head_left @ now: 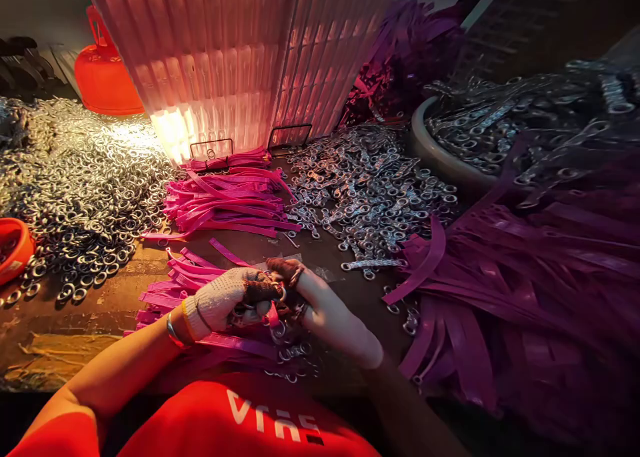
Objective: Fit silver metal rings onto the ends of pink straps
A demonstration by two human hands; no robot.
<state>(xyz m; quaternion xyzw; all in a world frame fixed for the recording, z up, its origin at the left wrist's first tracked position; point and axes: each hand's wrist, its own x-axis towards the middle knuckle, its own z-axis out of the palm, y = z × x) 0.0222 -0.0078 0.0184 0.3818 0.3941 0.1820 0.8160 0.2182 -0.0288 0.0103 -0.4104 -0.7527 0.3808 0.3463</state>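
Note:
My left hand [225, 300], in a knit glove with dark fingertips, is closed around a pink strap [273, 315] whose short end shows below the fingers. Against it, my right hand [333, 313], also gloved, has its fingers pinched at a metal ring [283, 293]. The fingertips of both hands meet, so the exact grip is partly hidden. Just under the hands hang or lie several metal rings and links [295, 353]; which of these are held I cannot tell. Loose pink straps [175, 290] lie on the table beneath and beside my left hand.
A heap of metal rings [95, 203] covers the left, near an orange cup [15, 247]. Pink straps [225, 203] lie ahead, before a ribbed translucent panel [210, 63]. Metal link pieces [370, 190] spread rightward, below a full basin [425, 140]. Purple-looking straps [525, 290] pile at right.

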